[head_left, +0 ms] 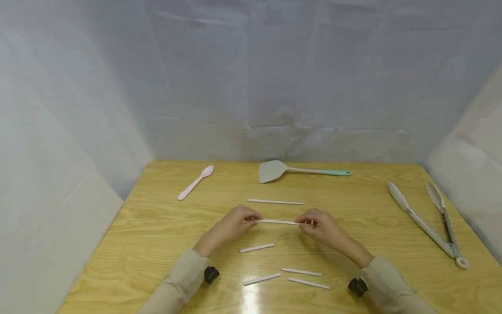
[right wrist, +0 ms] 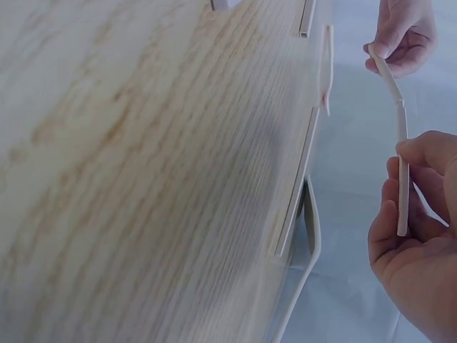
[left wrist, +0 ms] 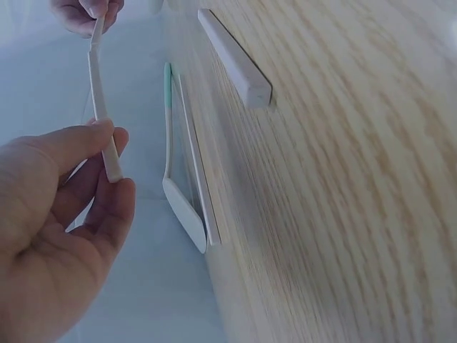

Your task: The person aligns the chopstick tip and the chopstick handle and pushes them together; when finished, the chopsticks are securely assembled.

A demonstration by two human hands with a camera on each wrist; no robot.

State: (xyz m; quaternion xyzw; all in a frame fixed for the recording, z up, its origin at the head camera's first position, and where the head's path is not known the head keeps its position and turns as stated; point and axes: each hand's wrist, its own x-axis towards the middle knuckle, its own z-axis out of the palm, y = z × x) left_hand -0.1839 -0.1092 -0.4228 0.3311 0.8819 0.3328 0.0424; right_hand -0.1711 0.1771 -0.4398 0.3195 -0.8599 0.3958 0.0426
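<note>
Nearest the viewer, four short white plastic sticks are seen lying loose on the pale wooden desk (head_left: 157,244): one at (head_left: 262,279), one at (head_left: 308,283), one at (head_left: 301,272) and one at (head_left: 256,248).

Just beyond them, at the centre, a thin white plastic stick (head_left: 278,222) is held off the desk, its long axis running from 9 o'clock to 3 o'clock. The hands are kept apart, one at each tip: the left hand (head_left: 231,226) pinches the 9 o'clock end between thumb and fingers, the right hand (head_left: 319,226) the 3 o'clock end. Neither is nearer; the stick spans the gap between them. In the right wrist view a slight kink shows near its middle.

Farther, toward 12 o'clock, a longer white stick (head_left: 275,202) lies parallel to the held one. Beyond it rest a pink plastic spoon (head_left: 195,182) at 11 o'clock, a grey spatula with a teal handle (head_left: 298,171) at 12 o'clock, and grey-tipped metal tongs (head_left: 427,220) at 2 o'clock.
</note>
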